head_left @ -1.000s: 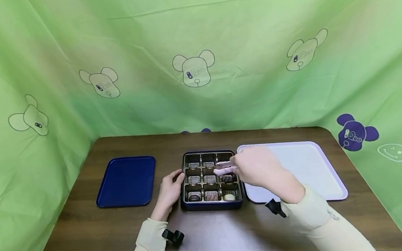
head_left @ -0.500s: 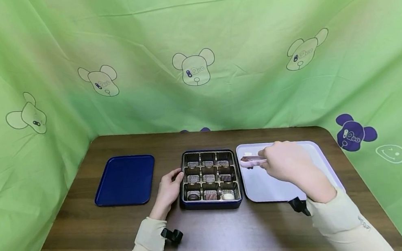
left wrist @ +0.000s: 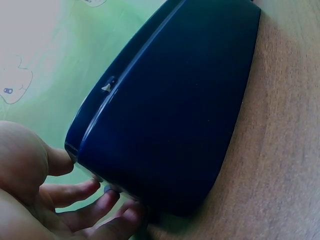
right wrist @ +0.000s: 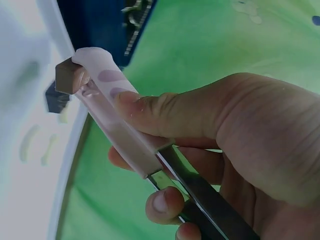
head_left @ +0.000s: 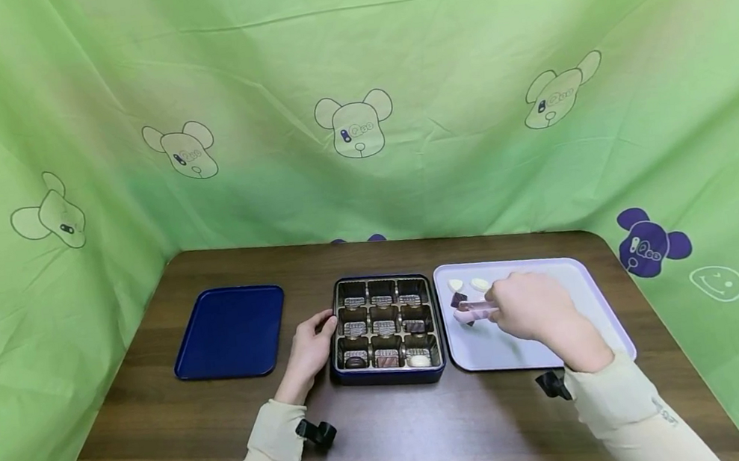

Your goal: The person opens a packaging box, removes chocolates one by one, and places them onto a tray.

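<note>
My right hand (head_left: 529, 307) grips pink-tipped tongs (head_left: 476, 311) over the left part of the white tray (head_left: 557, 338). In the right wrist view, thumb and fingers pinch the tongs' arms. A brown square chocolate (right wrist: 67, 77) is at their tips; whether it is clamped I cannot tell. A darker chocolate (right wrist: 56, 97) is just beyond. My left hand (head_left: 308, 353) rests against the left side of the navy chocolate box (head_left: 388, 379), fingertips touching its wall (left wrist: 155, 115). The box's front row holds a dark round chocolate (head_left: 355, 362), a brown square one (head_left: 387, 361) and a white one (head_left: 419, 360).
A dark square chocolate (head_left: 415, 326) lies in the box's middle-right compartment. On the tray are white chocolates (head_left: 480, 284) and a dark piece (head_left: 459, 299), partly near the tongs. A flat navy lid (head_left: 230, 334) lies at the left of the wooden table (head_left: 391, 438).
My right hand has moved right with the tongs, from the box's middle-right compartment to the tray, then slightly nearer to me. The left hand stays at the box.
</note>
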Tool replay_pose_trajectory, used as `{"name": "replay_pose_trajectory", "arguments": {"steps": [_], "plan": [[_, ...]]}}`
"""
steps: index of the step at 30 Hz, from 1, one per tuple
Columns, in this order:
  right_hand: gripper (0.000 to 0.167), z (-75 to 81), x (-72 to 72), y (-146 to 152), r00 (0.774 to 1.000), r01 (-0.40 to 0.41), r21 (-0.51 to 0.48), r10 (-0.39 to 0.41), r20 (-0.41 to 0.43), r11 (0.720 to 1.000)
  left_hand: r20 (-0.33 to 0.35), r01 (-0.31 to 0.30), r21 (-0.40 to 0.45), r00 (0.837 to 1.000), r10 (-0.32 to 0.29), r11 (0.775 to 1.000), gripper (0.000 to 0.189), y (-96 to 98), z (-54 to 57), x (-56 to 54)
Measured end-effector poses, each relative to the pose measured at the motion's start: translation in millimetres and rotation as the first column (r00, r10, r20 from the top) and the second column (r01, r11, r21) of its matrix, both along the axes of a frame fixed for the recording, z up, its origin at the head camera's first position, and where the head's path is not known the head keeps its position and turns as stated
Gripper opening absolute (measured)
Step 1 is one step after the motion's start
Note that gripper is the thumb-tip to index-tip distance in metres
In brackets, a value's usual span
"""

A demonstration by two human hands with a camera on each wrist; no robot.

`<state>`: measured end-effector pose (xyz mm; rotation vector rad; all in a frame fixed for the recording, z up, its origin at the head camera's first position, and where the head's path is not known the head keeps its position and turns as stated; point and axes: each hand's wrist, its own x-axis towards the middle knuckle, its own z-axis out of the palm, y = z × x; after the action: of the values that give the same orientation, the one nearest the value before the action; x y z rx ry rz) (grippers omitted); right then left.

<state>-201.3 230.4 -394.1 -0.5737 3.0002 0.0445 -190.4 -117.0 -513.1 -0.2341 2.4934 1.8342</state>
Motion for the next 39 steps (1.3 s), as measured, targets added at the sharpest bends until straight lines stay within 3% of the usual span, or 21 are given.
{"name": "replay_pose_trajectory", "arguments": {"steps": [7,14,28,39], "plan": [[0.012,-19.3,-6.1,2,1.000,-0.004,0.011,0.004,0.005,1.000,0.004,0.001,-0.003,1.000,-0.001,1.000,0.035,0.2,0.2,0.2],[0.014,-25.3,-7.2,-1,1.000,0.003,0.023,-0.003,0.019,1.000,0.000,-0.005,-0.005,1.000,0.005,1.000,0.035,-0.4,0.4,-1.3],[0.019,-24.4,-5.4,-2,1.000,0.014,0.026,-0.014,0.002,1.000,0.000,-0.003,-0.014,1.000,0.003,1.000,0.035,-0.3,-1.0,0.0],[0.013,-12.3,-5.5,-7,0.992,0.008,-0.015,-0.010,-0.126,1.000,0.005,-0.003,-0.004,1.000,0.003,1.000,0.036,-0.2,-1.6,-0.2]]}}
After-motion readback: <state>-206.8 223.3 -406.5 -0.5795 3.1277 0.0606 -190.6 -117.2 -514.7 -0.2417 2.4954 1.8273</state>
